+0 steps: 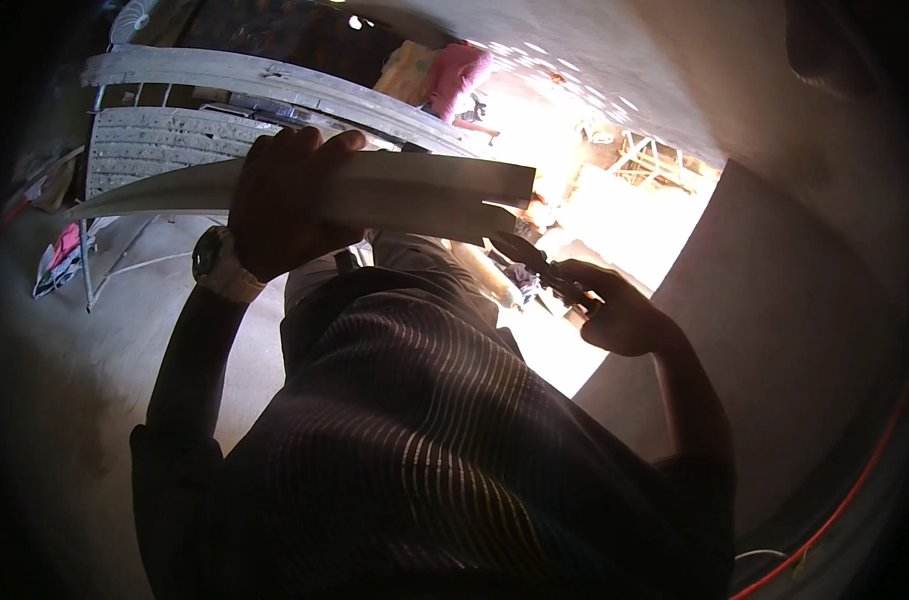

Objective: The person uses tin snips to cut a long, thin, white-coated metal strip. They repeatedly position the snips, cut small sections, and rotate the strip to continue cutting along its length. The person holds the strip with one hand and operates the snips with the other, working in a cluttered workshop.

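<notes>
The left hand (293, 208), a wristwatch (211, 254) at its wrist, wraps its fingers over the upper edge of a long pale strip (425, 185) held in the air. The right hand (625, 315) grips snips (521, 252), their blades at the lower corner of the strip's notched right end. Beyond, a pink-clad person (460, 72) bends near a whitish plank (215, 70).

No text, label, number or sign is showing legibly. The watch (209, 253) is presenting a dial too dark and small for reading.
</notes>
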Tool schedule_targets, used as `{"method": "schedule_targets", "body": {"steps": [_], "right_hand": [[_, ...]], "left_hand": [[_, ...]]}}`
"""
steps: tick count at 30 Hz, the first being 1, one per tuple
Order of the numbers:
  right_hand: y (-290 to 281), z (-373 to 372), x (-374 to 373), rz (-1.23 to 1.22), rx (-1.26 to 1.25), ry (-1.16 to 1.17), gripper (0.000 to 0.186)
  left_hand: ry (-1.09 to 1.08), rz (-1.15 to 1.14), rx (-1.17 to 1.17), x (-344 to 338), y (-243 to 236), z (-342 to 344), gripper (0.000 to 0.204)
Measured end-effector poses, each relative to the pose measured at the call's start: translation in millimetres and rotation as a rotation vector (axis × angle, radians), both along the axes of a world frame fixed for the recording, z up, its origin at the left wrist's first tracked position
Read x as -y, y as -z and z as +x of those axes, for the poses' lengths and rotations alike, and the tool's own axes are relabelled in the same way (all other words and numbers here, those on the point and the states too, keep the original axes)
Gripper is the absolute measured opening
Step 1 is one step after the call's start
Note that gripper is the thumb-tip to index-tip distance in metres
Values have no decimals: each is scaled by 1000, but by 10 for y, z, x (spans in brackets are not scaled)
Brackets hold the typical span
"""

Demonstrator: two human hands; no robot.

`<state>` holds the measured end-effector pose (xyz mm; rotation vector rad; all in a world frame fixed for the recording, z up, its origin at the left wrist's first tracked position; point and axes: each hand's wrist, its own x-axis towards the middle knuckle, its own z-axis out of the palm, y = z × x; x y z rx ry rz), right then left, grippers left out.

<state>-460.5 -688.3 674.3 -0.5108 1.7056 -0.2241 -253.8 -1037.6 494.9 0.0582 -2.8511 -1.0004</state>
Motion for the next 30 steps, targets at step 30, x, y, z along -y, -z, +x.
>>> {"method": "schedule_targets", "body": {"steps": [30], "right_hand": [[102,-249,2426,590,-633,-1582,23]], "left_hand": [[69,215,3,-515,1403,-496,77]]}}
